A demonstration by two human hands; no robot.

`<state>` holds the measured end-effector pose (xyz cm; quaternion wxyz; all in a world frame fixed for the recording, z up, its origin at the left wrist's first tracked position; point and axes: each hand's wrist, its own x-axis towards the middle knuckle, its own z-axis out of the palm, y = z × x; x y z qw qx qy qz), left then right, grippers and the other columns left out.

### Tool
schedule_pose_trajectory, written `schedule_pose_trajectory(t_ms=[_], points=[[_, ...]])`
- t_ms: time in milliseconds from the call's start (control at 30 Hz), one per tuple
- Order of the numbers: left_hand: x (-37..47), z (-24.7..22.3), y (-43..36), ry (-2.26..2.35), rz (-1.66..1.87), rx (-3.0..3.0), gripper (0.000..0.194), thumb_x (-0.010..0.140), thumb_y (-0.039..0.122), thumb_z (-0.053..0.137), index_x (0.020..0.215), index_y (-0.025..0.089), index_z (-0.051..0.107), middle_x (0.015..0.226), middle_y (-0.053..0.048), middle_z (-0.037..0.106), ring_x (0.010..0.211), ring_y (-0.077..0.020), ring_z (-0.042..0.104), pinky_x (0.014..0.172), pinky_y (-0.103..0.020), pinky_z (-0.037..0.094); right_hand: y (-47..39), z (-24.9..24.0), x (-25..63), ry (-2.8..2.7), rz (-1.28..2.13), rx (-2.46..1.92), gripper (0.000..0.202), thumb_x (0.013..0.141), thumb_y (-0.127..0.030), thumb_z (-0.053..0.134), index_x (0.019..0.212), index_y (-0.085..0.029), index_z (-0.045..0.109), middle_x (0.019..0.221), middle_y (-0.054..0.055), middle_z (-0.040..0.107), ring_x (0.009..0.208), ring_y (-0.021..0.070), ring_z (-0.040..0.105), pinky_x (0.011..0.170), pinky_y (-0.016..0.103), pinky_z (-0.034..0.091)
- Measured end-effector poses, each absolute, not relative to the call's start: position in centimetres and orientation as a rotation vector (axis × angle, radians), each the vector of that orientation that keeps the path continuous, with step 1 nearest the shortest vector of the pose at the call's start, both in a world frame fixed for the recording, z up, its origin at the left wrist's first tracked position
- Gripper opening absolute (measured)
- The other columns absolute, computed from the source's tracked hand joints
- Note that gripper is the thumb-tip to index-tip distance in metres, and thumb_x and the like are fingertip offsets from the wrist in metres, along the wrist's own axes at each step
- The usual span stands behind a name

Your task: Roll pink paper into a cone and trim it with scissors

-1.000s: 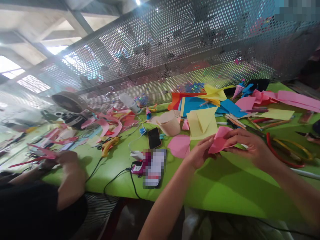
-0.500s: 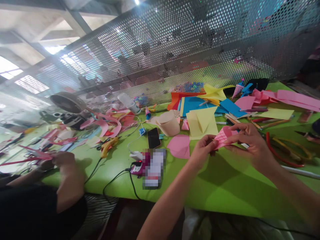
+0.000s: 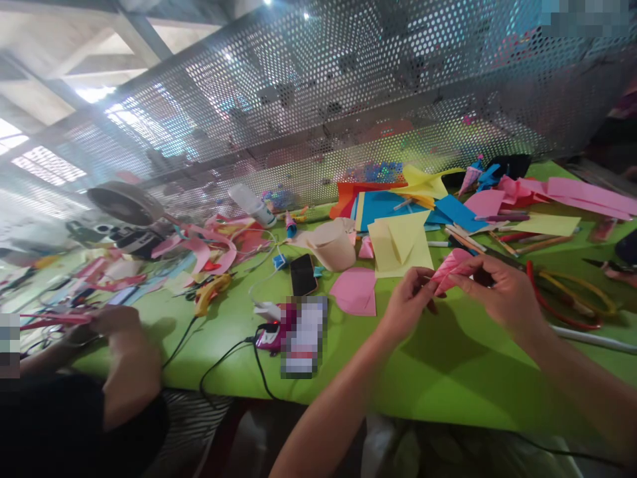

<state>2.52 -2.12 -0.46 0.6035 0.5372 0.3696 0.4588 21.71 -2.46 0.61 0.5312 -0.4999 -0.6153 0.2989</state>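
A pink paper (image 3: 452,267) with a grid of lines is curled into a cone shape, held above the green table. The fingers of my left hand (image 3: 411,299) pinch its lower left side. My right hand (image 3: 502,289) grips its right edge between thumb and fingers. Just left of my left hand lies a flat pink paper piece (image 3: 355,292) with a rounded side. Behind the hands are pale yellow sheets (image 3: 402,245), the upper one creased.
A phone (image 3: 303,275), a masked device (image 3: 304,338), a power strip (image 3: 269,337) and a yellow glue gun (image 3: 212,294) lie leftward. Scissors (image 3: 572,299) with red and yellow handles lie right. Another person's hands (image 3: 112,322) hold pink strips at far left.
The pink paper has gone from a wider open curl to a narrower cone. The fingers of my right hand have closed in on its edge. The view has shifted slightly.
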Motion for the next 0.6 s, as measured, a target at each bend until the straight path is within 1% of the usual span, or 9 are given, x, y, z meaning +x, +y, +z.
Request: schedule_pose_trajectory(t_ms=[67, 133, 333, 433, 533, 600], points=[[2.4, -0.4, -2.2, 0.851, 1.018, 1.234, 0.051, 0.095, 0.063, 0.067, 0.113, 0.017, 0.059, 0.087, -0.004, 0.074, 0.059, -0.0102, 0.066, 0.056, -0.022, 0.046, -2.4, 0.6, 21.8, -1.423, 0.707, -1.212, 0.024, 0.085, -0.049, 0.081, 0.083, -0.028, 0.070, 0.073, -0.002, 0.063, 0.063, 0.0168, 0.049, 0.058, 0.033, 0.038], [2.2, -0.3, -2.2, 0.860, 0.986, 1.211, 0.050, 0.097, 0.062, 0.064, 0.116, 0.017, 0.059, 0.091, -0.006, 0.078, 0.060, -0.0113, 0.069, 0.056, -0.022, 0.044, -2.4, 0.7, 21.8, -1.399, 0.694, -1.224, 0.025, 0.084, -0.050, 0.081, 0.081, -0.028, 0.068, 0.073, -0.002, 0.063, 0.064, 0.0174, 0.050, 0.059, 0.033, 0.039], [2.0, -0.4, -2.0, 0.801, 0.930, 1.072, 0.052, 0.089, 0.058, 0.075, 0.119, 0.016, 0.063, 0.091, -0.006, 0.080, 0.058, -0.0131, 0.070, 0.056, -0.023, 0.045, -2.5, 1.0, 21.6, -1.362, 0.642, -1.246, 0.025, 0.083, -0.048, 0.081, 0.079, -0.028, 0.066, 0.073, -0.002, 0.064, 0.063, 0.0168, 0.050, 0.059, 0.033, 0.040], [1.8, -0.6, -1.8, 0.762, 0.927, 1.011, 0.057, 0.089, 0.058, 0.076, 0.124, 0.015, 0.067, 0.093, -0.008, 0.080, 0.060, -0.0136, 0.071, 0.056, -0.024, 0.047, -2.6, 1.2, 21.6, -1.350, 0.607, -1.259, 0.026, 0.083, -0.047, 0.081, 0.079, -0.027, 0.065, 0.074, -0.002, 0.064, 0.063, 0.0158, 0.050, 0.060, 0.032, 0.041], [1.4, -0.7, -1.6, 0.750, 0.939, 0.988, 0.062, 0.090, 0.060, 0.074, 0.132, 0.014, 0.070, 0.093, -0.009, 0.080, 0.062, -0.0128, 0.070, 0.058, -0.024, 0.047, -2.6, 1.4, 21.6, -1.350, 0.584, -1.255, 0.026, 0.083, -0.045, 0.082, 0.078, -0.025, 0.066, 0.073, -0.003, 0.064, 0.064, 0.0145, 0.050, 0.061, 0.031, 0.041], [1.3, -0.6, -1.5, 0.764, 0.943, 0.988, 0.063, 0.089, 0.057, 0.077, 0.135, 0.014, 0.071, 0.091, -0.008, 0.079, 0.061, -0.0115, 0.068, 0.059, -0.024, 0.048, -2.5, 1.5, 21.7, -1.355, 0.573, -1.241, 0.026, 0.082, -0.043, 0.083, 0.078, -0.023, 0.067, 0.073, -0.003, 0.064, 0.064, 0.0137, 0.051, 0.062, 0.030, 0.041]])
